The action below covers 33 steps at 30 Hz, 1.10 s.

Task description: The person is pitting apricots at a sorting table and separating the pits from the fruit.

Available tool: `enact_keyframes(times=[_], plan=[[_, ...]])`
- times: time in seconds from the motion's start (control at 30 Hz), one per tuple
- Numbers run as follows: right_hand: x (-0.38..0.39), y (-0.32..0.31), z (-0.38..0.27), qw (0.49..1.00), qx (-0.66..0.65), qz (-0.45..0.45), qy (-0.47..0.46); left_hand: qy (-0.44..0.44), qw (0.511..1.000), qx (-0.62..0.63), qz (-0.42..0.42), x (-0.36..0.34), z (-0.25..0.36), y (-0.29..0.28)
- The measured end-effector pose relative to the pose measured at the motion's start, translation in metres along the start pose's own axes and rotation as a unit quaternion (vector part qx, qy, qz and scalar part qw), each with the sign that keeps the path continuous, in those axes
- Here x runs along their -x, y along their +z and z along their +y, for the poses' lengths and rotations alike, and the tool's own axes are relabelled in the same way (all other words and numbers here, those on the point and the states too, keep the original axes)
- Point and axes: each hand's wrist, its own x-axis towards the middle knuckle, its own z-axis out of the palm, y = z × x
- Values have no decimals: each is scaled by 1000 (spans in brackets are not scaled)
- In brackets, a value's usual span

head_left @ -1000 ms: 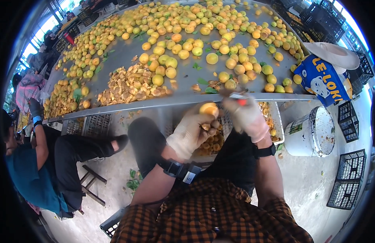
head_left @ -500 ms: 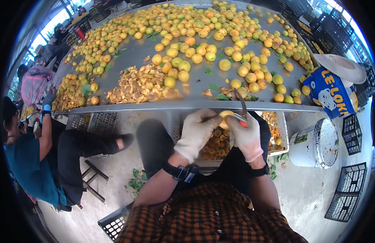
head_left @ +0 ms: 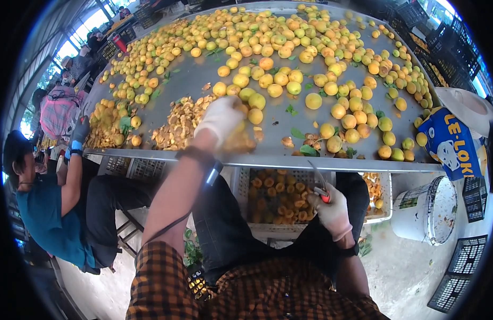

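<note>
The left hand (head_left: 220,120), in a pale glove, is held over the desk (head_left: 190,77), between a pile of brownish bits (head_left: 174,128) and the whole fruit (head_left: 313,101). Its fingers (head_left: 235,108) are blurred; how far they are spread cannot be told, nor whether anything is gripped or touched by them. Part of the pile is hidden by the hand, and a smeared orange-brown patch is seen just beside it, too blurred to be made out.

The knife (head_left: 325,199) is held in the right hand, gloved likewise (head_left: 334,213), with the fingers closed around its red handle. The thin blade is pointed up toward the near edge of the desk; whether the edge is touched by it cannot be told.

Below the desk, between the knees, fruit halves (head_left: 284,194) are held in a crate (head_left: 273,229), partly covered by the right hand and leg. A second, white crate (head_left: 386,213) is partly hidden by the right knee. At the right, a pale hat (head_left: 465,104) is set by a blue bag (head_left: 443,141).
</note>
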Motion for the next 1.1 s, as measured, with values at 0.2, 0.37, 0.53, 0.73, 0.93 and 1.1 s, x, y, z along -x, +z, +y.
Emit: enact_keyframes(times=[0.2,0.37,0.53,0.73,0.93,1.1], plan=[[8,6,-16,970,-181,-23,161,47,992,-111,-32,-73,53,25],[9,9,-3,981,-138,-41,131,73,955,-281,-58,-119,76,68],[7,-7,-20,963,-229,-8,142,147,982,-71,-96,-97,72,59],[-8,-24,-71,934,-331,22,135,145,922,278,-229,46,100,34],[5,-10,-100,875,-465,-46,124,282,862,396,-143,127,79,63],[21,-13,-92,854,-496,-86,133,193,817,517,-167,159,80,60]])
